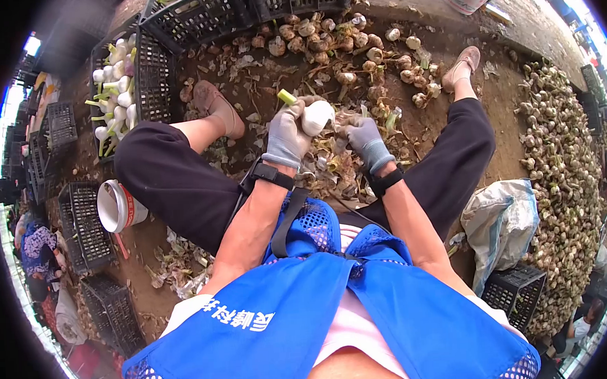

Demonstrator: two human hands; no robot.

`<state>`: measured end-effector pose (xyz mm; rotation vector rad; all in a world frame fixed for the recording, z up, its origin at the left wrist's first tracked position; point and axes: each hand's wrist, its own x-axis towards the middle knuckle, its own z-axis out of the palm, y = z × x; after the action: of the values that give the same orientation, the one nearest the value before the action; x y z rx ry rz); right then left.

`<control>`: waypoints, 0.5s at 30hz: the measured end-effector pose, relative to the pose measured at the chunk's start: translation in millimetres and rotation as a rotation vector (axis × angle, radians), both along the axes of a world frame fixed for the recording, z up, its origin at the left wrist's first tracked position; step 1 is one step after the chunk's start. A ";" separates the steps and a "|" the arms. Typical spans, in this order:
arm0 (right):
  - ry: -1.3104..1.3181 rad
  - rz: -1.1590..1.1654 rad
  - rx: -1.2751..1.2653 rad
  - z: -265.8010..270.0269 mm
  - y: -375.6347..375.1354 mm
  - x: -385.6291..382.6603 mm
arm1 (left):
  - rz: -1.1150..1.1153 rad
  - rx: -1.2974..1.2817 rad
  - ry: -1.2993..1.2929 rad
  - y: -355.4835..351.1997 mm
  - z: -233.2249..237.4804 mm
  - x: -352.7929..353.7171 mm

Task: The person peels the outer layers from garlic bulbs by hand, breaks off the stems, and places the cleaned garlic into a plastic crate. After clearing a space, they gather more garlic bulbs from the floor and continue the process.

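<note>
A white garlic bulb (318, 118) with a short cut green stem (286, 97) is in my left hand (285, 134), whose gloved fingers close round it. Just right of the bulb is my right hand (365, 139), also in a grey glove, with its fingers drawn together. What they pinch, if anything, is too small to make out. Beneath both hands lies a litter of dry garlic skins (333, 164). Beyond them, unpeeled garlic bulbs (320, 41) are heaped on the ground between my feet.
A black crate (153, 77) of peeled garlic stands at the left, with more black crates (199, 23) ahead. A white bucket (115, 206) sits by my left knee. To the right are a white sack (501, 224) and a long garlic pile (563, 176). Another person (39, 248) is far left.
</note>
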<state>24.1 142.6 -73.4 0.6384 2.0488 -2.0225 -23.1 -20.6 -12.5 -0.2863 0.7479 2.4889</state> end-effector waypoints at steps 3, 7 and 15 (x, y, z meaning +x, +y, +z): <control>0.131 0.084 0.128 30.7 0.0 3.4 | 0.140 -0.080 0.039 5.1 6.4 -2.2; 0.578 0.079 0.715 82.6 -23.1 7.2 | 0.059 -0.252 0.073 1.6 21.0 -1.1; -0.111 1.052 0.848 40.9 -49.6 26.0 | 0.208 0.239 -0.277 -26.1 -21.4 -22.0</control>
<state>50.1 93.0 -32.5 -0.2479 2.3385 -0.5233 -45.1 -46.8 -33.9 -0.6323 0.3183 2.6237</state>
